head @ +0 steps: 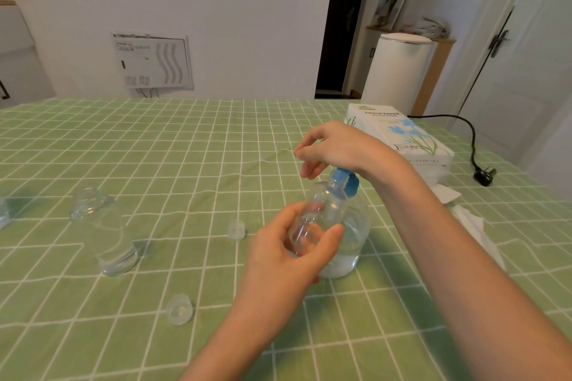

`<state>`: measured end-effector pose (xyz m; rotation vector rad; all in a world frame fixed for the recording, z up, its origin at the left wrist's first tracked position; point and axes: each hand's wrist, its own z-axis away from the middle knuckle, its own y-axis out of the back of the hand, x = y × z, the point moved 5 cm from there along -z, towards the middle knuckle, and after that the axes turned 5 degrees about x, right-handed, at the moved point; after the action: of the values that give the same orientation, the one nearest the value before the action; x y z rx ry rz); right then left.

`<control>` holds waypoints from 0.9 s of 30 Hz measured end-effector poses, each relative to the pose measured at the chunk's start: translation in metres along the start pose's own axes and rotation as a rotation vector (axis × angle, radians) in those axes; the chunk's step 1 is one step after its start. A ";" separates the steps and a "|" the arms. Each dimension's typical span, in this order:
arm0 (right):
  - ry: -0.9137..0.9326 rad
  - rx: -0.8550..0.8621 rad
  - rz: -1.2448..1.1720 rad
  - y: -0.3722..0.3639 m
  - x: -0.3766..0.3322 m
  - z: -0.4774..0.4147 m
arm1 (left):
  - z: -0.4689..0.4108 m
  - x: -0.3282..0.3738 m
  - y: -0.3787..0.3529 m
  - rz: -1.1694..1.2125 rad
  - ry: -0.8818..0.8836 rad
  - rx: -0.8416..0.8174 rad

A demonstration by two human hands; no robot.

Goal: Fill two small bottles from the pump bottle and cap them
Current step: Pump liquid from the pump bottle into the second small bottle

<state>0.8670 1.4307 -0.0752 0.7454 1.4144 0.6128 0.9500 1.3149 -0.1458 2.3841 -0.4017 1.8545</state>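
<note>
My left hand (288, 252) grips a small clear bottle (322, 213), tilted with its mouth up against the blue pump head (345, 181). The clear pump bottle (356, 244) stands behind it on the green checked tablecloth (185, 164), with liquid in its lower part. My right hand (337, 148) rests palm-down on top of the pump head, fingers loosely bent. A second small clear bottle (105, 232) stands uncapped to the left. Two clear caps lie on the cloth: one (236, 229) near the middle, one (179, 309) nearer the front.
A white tissue paper pack (399, 139) lies at the back right, with crumpled tissues (470, 219) beside my right forearm. A black cable and plug (483, 176) lie at the right edge. Part of another clear object (3, 210) shows at the far left edge.
</note>
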 end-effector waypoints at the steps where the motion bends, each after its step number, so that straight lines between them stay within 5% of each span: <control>1: -0.001 0.003 0.002 0.000 0.000 0.000 | 0.000 0.000 0.000 0.003 0.006 0.001; 27: -0.011 -0.038 -0.023 -0.003 0.000 0.000 | 0.000 0.000 0.001 -0.019 0.009 0.010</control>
<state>0.8669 1.4286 -0.0778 0.7012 1.3960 0.6153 0.9501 1.3144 -0.1464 2.3770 -0.3692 1.8627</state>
